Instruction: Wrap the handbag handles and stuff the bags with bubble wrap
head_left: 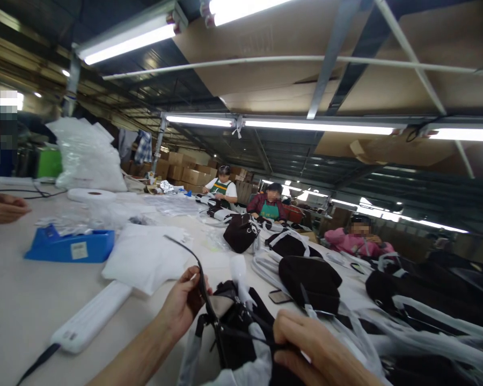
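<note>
A black bag (235,340) lies at the bottom centre, its straps partly wrapped in pale, whitish material. My left hand (187,300) is closed on a thin black strap (199,264) whose loose end curves up and to the left above the bag. On the bag's right side, the fingers of my right hand (300,340) are pressed together round a dark strap that runs across the bag. What lies under the right palm is hidden.
Left: white power strip (90,316), blue tape dispenser (70,245), white padded sheets (147,254), another person's hand (4,207). Right: black bags (309,281) with wrapped straps and a phone (279,296). Three people (269,203) sit at the far side of the table.
</note>
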`<state>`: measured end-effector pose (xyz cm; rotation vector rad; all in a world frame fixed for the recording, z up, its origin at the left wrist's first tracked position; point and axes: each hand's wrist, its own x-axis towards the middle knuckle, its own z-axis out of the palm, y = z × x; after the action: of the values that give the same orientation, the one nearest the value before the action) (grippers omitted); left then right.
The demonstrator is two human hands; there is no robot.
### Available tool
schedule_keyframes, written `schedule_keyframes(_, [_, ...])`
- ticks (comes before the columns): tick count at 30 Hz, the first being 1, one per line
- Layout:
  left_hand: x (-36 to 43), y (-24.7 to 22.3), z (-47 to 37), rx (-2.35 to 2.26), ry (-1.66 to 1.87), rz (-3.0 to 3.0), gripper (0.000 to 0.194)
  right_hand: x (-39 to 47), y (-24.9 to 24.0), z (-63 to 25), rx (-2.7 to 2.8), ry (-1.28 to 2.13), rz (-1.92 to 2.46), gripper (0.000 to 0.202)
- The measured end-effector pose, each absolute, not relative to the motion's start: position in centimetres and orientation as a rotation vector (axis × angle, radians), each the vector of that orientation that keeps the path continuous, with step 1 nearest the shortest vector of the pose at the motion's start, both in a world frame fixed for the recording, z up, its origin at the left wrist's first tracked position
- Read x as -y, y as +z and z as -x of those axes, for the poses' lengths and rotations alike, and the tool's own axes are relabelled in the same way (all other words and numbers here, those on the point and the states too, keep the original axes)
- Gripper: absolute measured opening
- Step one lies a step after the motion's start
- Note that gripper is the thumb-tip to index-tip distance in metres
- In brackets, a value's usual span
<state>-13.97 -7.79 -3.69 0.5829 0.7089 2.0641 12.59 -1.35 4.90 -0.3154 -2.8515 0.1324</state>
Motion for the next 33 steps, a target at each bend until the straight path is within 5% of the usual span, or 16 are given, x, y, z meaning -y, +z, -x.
schedule_keyframes(3, [7.8,-5.0,13.5,-0.808,2.003,-0.738,0.041,1.9,7.7,-11.0,2.795,0.061,0.267,0.014])
schedule_keyframes(6, [8.4,-5.9,12.9,-0.837,1.792,-1.187,0.091,2.0,9.7,-8.4,2.779,-0.089,0.226,0.011])
schedule_keyframes(8, [8.8,-5.7,12.4,-0.872,1.64,-1.438,0.102,1.7,10.3,-6.2,2.771,-0.194,0.251,0.009])
schedule_keyframes(16, [7.9,-0.7,11.1,-1.481,1.49,-1.662,0.027,-2.1,10.4,-0.1,2.514,0.193,0.458,0.014])
schedule_keyframes(21, [7.5,-2.9,10.9,-1.572,1.58,-1.519,0.03,-2.0,9.2,-2.8,2.44,0.452,0.437,0.011])
schedule_keyframes(30, [9.3,-3.1,10.5,-1.689,1.676,-1.238,0.023,9.8,3.4,-16.6,2.683,0.538,1.248,0.007])
schedule_keyframes(33, [9.2,-3.7,10.2,-1.754,1.773,-1.268,0.018,14.1,1.0,-16.3,2.561,0.673,1.27,0.034])
